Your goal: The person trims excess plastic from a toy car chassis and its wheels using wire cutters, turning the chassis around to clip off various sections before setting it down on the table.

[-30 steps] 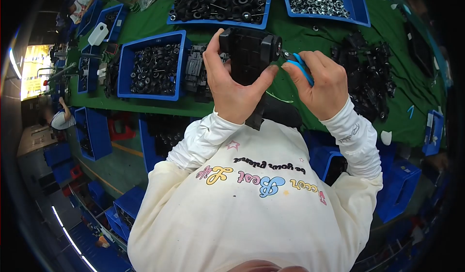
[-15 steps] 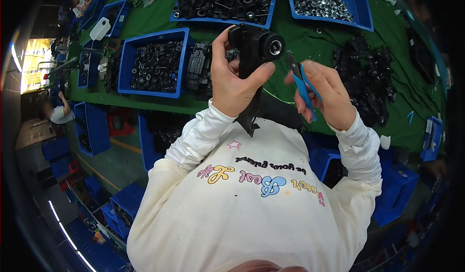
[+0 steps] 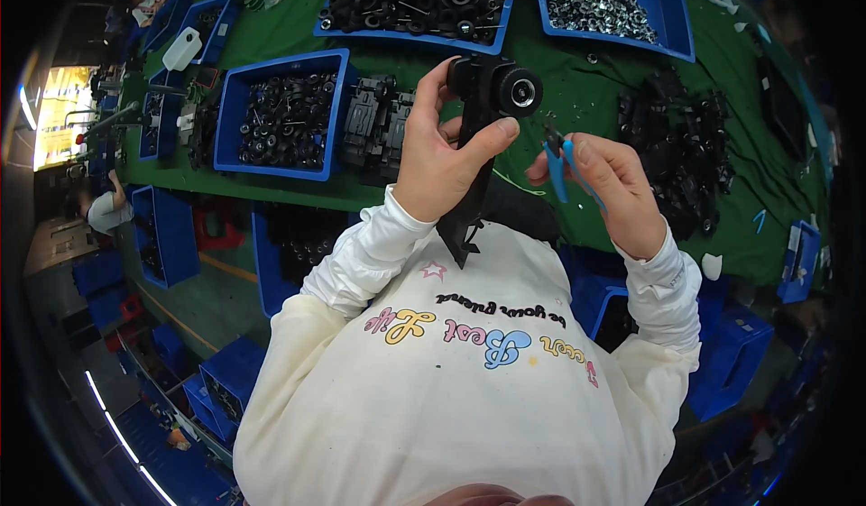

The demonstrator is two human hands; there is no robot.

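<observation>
A black plastic chassis (image 3: 476, 125) is gripped by my left hand (image 3: 439, 159), thumb on its near side and fingers behind it. At its upper right end sits a black wheel (image 3: 520, 91) with a silver-ringed hub, turned toward the camera. Just right of the chassis, my right hand (image 3: 621, 181) is closed around blue-handled pliers (image 3: 557, 174). Their dark jaws point up and left, a little below the wheel and apart from it. The far fingers of my right hand are partly hidden behind the handles.
Blue bins of wheels (image 3: 343, 114) and silver parts (image 3: 684, 19) stand on the green cloth (image 3: 577, 73). Black chassis parts (image 3: 370, 123) lie left of my hands, a dark pile (image 3: 672, 154) to the right. Another person (image 3: 108, 210) is at the far left.
The chassis has turned so that its wheel faces the camera. My right hand has drawn the pliers away from the wheel, down and to the right, and their angle has changed.
</observation>
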